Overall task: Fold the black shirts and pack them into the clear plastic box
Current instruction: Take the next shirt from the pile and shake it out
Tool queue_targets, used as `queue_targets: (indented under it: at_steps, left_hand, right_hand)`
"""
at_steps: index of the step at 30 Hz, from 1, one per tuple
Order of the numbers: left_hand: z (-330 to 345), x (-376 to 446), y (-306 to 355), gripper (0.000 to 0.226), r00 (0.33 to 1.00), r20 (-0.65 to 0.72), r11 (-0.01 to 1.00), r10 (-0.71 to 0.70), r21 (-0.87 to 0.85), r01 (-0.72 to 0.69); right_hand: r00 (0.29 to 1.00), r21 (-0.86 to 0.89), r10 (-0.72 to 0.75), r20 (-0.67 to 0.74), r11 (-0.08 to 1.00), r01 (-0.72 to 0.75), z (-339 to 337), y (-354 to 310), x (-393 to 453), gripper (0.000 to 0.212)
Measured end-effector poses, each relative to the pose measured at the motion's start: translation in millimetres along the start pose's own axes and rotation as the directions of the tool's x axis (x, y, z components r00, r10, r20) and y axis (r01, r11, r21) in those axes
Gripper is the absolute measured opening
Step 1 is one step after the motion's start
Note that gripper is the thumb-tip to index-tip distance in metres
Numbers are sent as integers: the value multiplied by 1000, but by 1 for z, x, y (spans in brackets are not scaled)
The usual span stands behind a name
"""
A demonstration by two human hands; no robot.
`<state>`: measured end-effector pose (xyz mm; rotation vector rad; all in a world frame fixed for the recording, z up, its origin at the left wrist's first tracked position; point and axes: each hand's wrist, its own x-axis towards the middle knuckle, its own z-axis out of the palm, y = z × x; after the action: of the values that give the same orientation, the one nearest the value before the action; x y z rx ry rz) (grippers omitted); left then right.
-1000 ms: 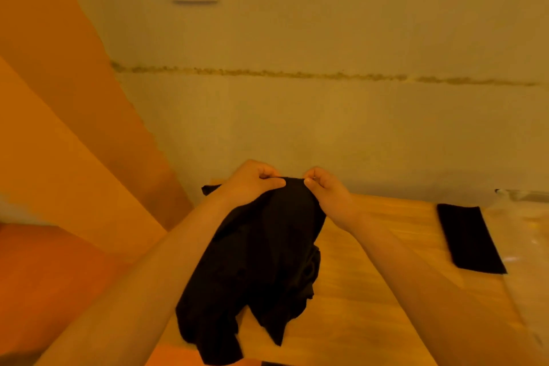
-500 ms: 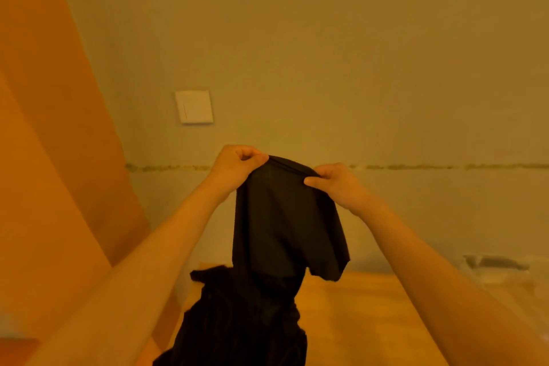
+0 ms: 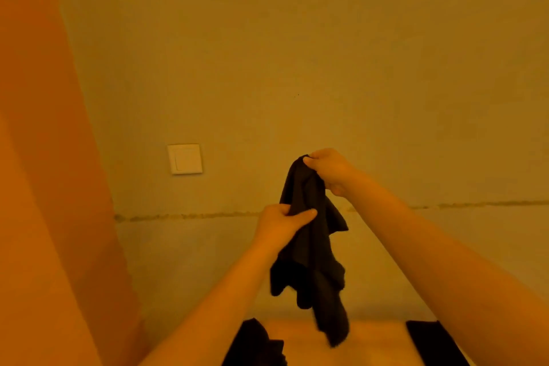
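Shirt (image 3: 309, 246) hanging lengthwise downward, right hand (image 3: 329, 171) fingers pinching top, left hand (image 3: 282, 221) fingers gripping middle

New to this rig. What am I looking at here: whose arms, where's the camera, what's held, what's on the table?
No machine here: these are a person's two bare arms, filmed by one wide-angle camera worn on the head, looking forward and down. The right hand pinches the top of a black shirt and holds it up in front of the wall. The left hand grips the same shirt lower down, so the cloth hangs bunched below both hands. At the bottom edge is a wooden table. On it lie a crumpled dark garment on the left and a flat black cloth on the right. A light switch sits on the wall. The plastic box is not in view.
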<state>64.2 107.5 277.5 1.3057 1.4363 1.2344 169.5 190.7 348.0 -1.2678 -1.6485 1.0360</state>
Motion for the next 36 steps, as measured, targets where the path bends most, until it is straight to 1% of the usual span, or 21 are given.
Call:
queue_targets:
  at_steps: [3,6,7,9,10,12,14,16,18,20,22,23,24,25,26,28,30,32,33,35,36]
  left_hand:
    - [4,5,3,20,998,-25,994,56,97,-54]
    - [-3,11,10,24,992,-24,987,122,104,-119]
    - [-5,13,14,24,991,-26,990,128,70,-126]
    - [-6,16,23,22,996,-26,993,87,-78,-89]
    - [-5,17,28,22,998,-26,986,51,-159,-55]
    - [-3,22,38,23,999,-35,961,-10,-278,0]
    - [-1,26,45,22,997,-57,946,-53,-322,32]
    - [1,30,48,20,995,-57,937,-88,-342,63]
    - [1,34,50,19,990,-56,926,-127,-364,98]
    - [1,36,51,18,986,-56,907,-159,-403,123]
    - [-1,34,54,16,982,-43,877,-184,-459,144]
    - [-3,33,56,19,981,-37,867,-191,-476,150]
    - [-6,33,57,20,981,-34,860,-191,-488,151]
    - [-10,33,57,20,981,-34,859,-189,-491,149]
    - [-15,33,58,19,982,-38,857,-187,-495,144]
    - [-25,35,60,17,982,-49,861,-182,-490,135]
    - [-38,40,57,18,983,-120,892,-142,-446,75]
    - [-51,48,48,23,975,-214,944,-62,-329,-12]
    - [-56,50,43,24,970,-241,969,-18,-245,-43]
    - [-65,53,36,23,972,-227,993,54,-90,-77]
    - [-68,54,34,27,972,-212,995,97,18,-95]
  right_hand:
    - [998,3,33,-57,999,-33,-12,3,3,25]
    - [988,-24,68,-141,997,-72,-29,9,6,20]
    - [983,-38,77,-167,996,-85,-34,13,7,17]
    - [976,-63,86,-199,993,-100,-41,19,3,18]
    - [975,-97,59,-216,992,-82,-43,20,-3,21]
    - [969,-137,-56,-240,990,23,-41,21,-20,23]
    - [971,-120,-159,-178,983,139,-34,19,-45,17]
    - [982,-83,-179,-60,981,174,-25,19,-68,9]
    - [985,-90,-173,-16,981,171,-17,26,-78,29]
    - [988,-132,-152,-24,980,148,-11,33,-80,51]
    - [991,-154,-137,9,979,137,-5,43,-78,60]
    - [990,-178,-141,28,973,144,-2,48,-75,56]
    - [986,-216,-163,34,962,166,0,51,-74,44]
    - [981,-262,-191,20,946,190,0,54,-70,25]
    - [977,-291,-214,-6,935,203,-1,55,-68,12]
    - [969,-267,-238,-58,939,215,-9,60,-58,25]
    - [971,-132,-225,-84,968,213,-21,62,-49,26]
    - [971,-44,-220,-97,975,216,-31,59,-42,27]
    - [969,-50,-228,-99,973,224,-36,54,-39,28]
    - [957,-107,-283,-67,955,275,-43,42,-35,30]
    - [950,-153,-310,-40,941,301,-45,35,-32,29]
